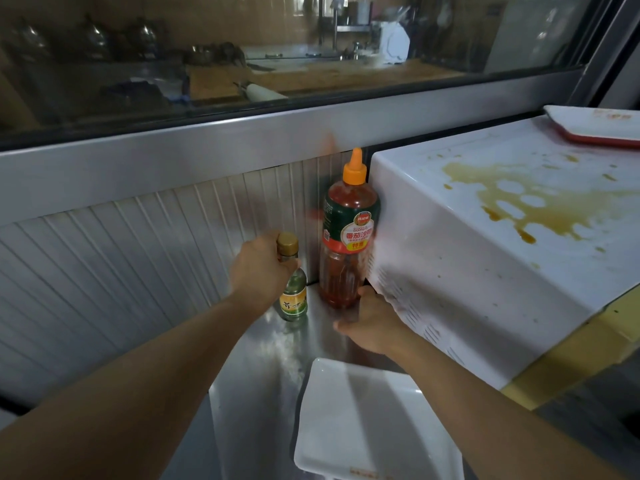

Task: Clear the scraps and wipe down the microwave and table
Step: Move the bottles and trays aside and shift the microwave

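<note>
A white microwave (478, 258) stands at the right, its top smeared with a brown-yellow sauce stain (540, 206). Beside its left wall stands a tall ketchup bottle (348, 233) with an orange cap. My left hand (259, 268) grips the neck of a small green bottle (293, 296) with a gold cap, which stands on the steel table (256, 368). My right hand (370, 323) sits at the foot of the ketchup bottle against the microwave's lower left corner; its fingers are partly hidden and blurred.
A white tray (367, 420) lies on the table near me. Another white tray with a red rim (595, 126) rests on the microwave's far right top. A ribbed metal wall and a glass window rise behind the bottles.
</note>
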A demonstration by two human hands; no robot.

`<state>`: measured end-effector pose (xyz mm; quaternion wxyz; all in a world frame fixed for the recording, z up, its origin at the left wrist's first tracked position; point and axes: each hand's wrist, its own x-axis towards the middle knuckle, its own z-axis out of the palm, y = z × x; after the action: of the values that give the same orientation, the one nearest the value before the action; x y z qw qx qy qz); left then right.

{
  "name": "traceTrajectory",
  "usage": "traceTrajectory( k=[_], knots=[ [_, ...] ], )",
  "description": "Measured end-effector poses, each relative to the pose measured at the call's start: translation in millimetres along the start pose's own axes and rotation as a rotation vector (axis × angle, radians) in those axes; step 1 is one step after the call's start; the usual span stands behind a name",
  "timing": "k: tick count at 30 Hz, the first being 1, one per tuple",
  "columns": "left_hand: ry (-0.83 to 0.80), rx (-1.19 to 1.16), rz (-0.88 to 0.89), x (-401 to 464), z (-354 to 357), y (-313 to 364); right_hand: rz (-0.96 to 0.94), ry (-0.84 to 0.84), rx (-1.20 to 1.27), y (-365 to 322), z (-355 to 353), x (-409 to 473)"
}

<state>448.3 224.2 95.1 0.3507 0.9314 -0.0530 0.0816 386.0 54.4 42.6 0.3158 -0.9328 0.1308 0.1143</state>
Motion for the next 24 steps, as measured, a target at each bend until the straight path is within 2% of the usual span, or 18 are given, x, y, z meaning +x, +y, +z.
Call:
traceTrajectory(
  k=[9,24],
  knots=[
    [0.021,0.007,0.004,21,24,9,-0.114,-0.051,-0.198,5,3,-13],
    [0.069,0.022,0.017,34,36,9,-0.190,-0.030,-0.227,9,6,-12]
  ],
)
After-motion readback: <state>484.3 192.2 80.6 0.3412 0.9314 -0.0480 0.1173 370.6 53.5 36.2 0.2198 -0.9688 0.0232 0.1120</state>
